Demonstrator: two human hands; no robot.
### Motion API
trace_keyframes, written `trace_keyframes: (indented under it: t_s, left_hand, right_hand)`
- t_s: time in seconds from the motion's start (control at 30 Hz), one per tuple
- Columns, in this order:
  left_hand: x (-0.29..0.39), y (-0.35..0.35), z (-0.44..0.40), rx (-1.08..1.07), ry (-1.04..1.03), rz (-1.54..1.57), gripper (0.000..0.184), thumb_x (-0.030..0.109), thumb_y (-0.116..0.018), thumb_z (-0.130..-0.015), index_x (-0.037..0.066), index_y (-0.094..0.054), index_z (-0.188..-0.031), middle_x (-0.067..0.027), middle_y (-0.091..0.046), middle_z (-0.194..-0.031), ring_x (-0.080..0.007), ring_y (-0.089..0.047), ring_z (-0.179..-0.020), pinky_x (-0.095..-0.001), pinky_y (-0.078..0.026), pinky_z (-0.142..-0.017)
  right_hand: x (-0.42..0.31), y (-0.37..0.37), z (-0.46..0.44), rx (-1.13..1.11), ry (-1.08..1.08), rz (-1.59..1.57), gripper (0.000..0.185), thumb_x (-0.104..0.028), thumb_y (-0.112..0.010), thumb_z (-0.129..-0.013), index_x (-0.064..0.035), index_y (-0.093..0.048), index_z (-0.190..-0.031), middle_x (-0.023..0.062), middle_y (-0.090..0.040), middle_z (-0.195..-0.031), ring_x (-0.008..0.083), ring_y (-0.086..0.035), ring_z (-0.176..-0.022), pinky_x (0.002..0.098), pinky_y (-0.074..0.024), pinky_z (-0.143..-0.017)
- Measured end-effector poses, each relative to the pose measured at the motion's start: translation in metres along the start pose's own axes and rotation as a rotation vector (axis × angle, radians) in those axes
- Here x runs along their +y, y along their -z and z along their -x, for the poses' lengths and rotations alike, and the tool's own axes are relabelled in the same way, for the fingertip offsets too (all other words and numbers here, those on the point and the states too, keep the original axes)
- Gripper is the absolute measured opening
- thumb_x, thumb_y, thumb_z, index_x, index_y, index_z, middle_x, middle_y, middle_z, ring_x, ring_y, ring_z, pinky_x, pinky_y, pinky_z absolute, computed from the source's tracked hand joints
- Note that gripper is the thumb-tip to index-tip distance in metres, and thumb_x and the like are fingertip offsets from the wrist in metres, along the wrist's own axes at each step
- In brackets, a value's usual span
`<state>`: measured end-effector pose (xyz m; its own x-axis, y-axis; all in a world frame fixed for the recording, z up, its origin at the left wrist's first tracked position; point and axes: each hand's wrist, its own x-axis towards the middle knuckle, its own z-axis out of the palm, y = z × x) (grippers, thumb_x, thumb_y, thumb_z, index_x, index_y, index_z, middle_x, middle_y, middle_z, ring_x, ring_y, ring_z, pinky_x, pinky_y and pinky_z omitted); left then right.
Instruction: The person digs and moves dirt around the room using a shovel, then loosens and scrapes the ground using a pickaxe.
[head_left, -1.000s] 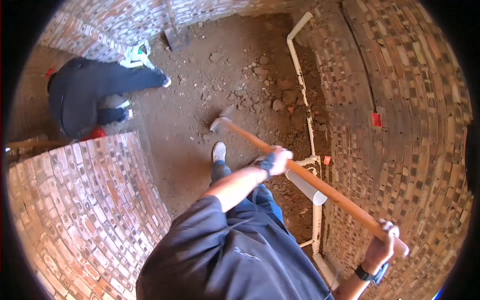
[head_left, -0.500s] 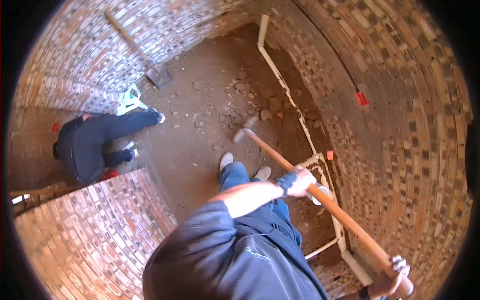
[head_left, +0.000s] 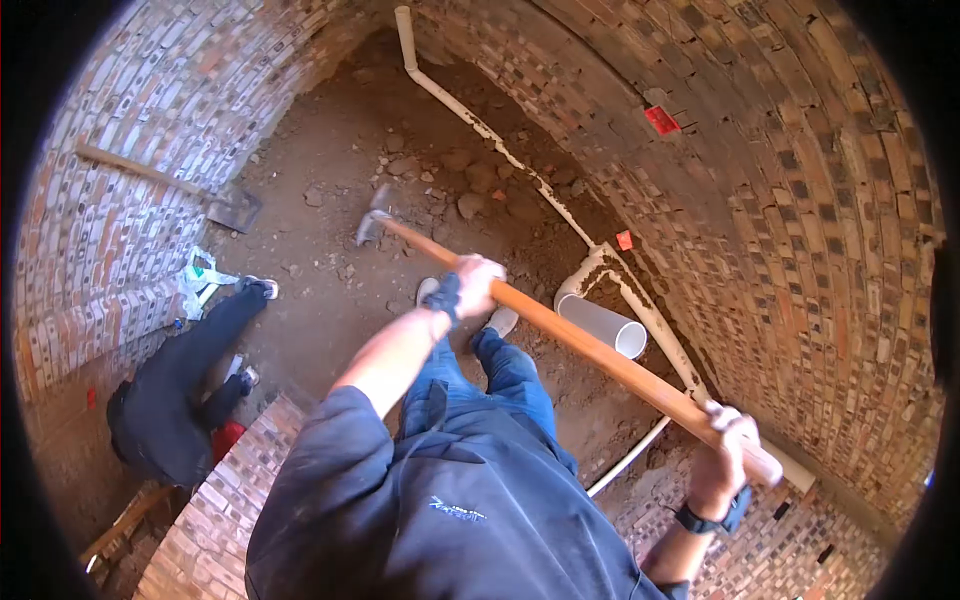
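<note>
My left hand (head_left: pixel 478 283) is closed around the wooden handle of a long mattock (head_left: pixel 590 350), nearer its metal head. My right hand (head_left: pixel 728 440) grips the same handle close to its butt end. The handle slants across my front from upper left to lower right. Its metal head (head_left: pixel 372 226) is slightly blurred, over or at the dirt floor ahead of my shoes; contact with the soil I cannot tell. Beneath the handle, on the right, a wide white pipe (head_left: pixel 605 328) shows its open end.
Thin pale pipes (head_left: pixel 455 103) run along the right brick wall (head_left: pixel 790 220). A shovel (head_left: pixel 170 180) leans by the left wall. Another person (head_left: pixel 180 390) in dark clothes is bent low at the left, near a white bag (head_left: pixel 197 285). Clods (head_left: pixel 470 206) litter the dirt floor (head_left: pixel 310 240).
My view has turned to the right. The mattock's head now appears farther left, and both hands have shifted up and left in view. Both keep hold of the handle.
</note>
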<state>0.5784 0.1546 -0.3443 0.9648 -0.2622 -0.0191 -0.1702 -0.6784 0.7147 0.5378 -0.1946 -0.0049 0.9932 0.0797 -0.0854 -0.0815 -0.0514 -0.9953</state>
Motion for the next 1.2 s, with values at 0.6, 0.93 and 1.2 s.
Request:
trace_keyframes:
  t_s: [0.6, 0.93, 1.2]
  left_hand:
    - [0.237, -0.079, -0.079, 0.192, -0.345, 0.530, 0.013, 0.005, -0.065, -0.067, 0.011, -0.062, -0.079, -0.0056, -0.061, -0.081, -0.0293, -0.058, -0.085, -0.0412, -0.043, -0.080]
    - [0.141, -0.012, -0.001, 0.116, -0.212, 0.251, 0.028, 0.006, -0.073, -0.057, 0.016, -0.062, -0.081, -0.0025, -0.062, -0.077, -0.0269, -0.060, -0.082, -0.0397, -0.044, -0.074]
    - [-0.002, 0.037, 0.070, 0.245, 0.076, 0.067, 0.018, 0.011, -0.071, -0.063, 0.014, -0.060, -0.076, -0.0062, -0.063, -0.077, -0.0311, -0.060, -0.078, -0.0436, -0.046, -0.073]
  right_hand:
    - [-0.188, 0.044, 0.125, -0.041, 0.500, 0.805, 0.032, -0.031, -0.078, -0.072, -0.0186, -0.051, -0.062, -0.0017, -0.059, -0.063, 0.0193, -0.062, -0.065, 0.0305, -0.0558, -0.066]
    - [-0.115, 0.056, 0.105, 0.111, 0.264, 0.223, 0.030, -0.030, -0.067, -0.079, -0.0100, -0.046, -0.083, 0.0052, -0.047, -0.079, 0.0228, -0.049, -0.084, 0.0376, -0.0411, -0.083]
    - [-0.035, -0.076, 0.013, -0.087, 0.097, 0.073, 0.029, -0.030, -0.068, -0.083, -0.0055, -0.053, -0.088, 0.0084, -0.051, -0.086, 0.0247, -0.053, -0.092, 0.0449, -0.0425, -0.093]
